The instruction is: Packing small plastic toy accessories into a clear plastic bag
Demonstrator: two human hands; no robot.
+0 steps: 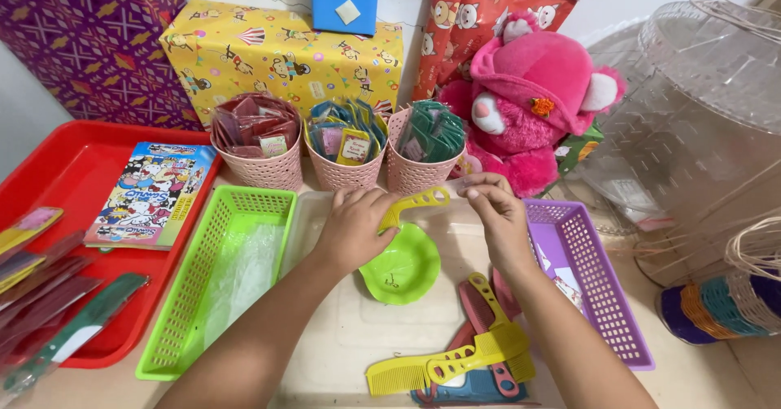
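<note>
My left hand and my right hand together hold a yellow comb inside a thin clear plastic sleeve, above a white tray. The left hand grips the comb's toothed end; the right hand pinches the sleeve at the handle end. Just below lies a small green leaf-shaped dish. A heap of yellow, red and blue combs lies on the tray near my right forearm.
A green basket with clear sleeves sits left, a purple basket right. Three pink cups of packed combs stand behind. A red tray holds a booklet and packed combs. Pink plush bear, wrapped boxes, clear plastic cover.
</note>
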